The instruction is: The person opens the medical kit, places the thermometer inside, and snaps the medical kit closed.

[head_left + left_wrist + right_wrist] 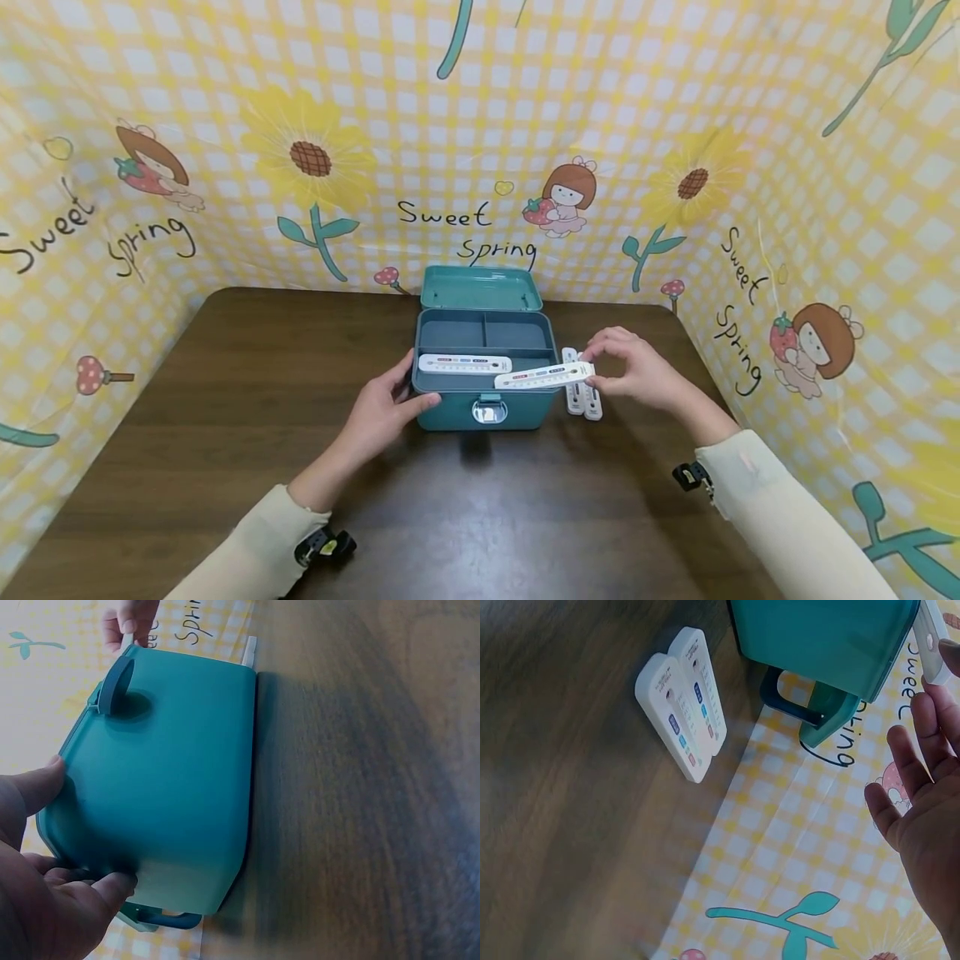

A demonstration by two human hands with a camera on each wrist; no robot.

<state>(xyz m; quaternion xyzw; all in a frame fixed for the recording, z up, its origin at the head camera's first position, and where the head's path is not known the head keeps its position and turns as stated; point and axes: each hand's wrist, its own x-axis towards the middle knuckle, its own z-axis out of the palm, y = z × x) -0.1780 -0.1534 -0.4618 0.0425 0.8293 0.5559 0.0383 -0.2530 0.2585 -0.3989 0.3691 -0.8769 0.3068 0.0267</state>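
A teal storage box (450, 412) stands with its lid (482, 288) tipped back and a divided grey tray (451, 328) inside. My left hand (384, 406) grips the box's left front corner, thumb on the front and fingers along the side. Between thumb and fingertips, my right hand (634, 367) pinches the right end of a white thermometer (536, 377), which slants over the tray's front compartment. Another white thermometer (465, 364) lies in that compartment at the left. Two more thermometers (679, 709) lie side by side on the table, right of the box.
The box's front latch (490, 410) hangs down, and a handle (791, 697) shows at its back. The brown wooden table (247, 417) runs back to a yellow checked cloth (420, 125) that rises behind and along both sides.
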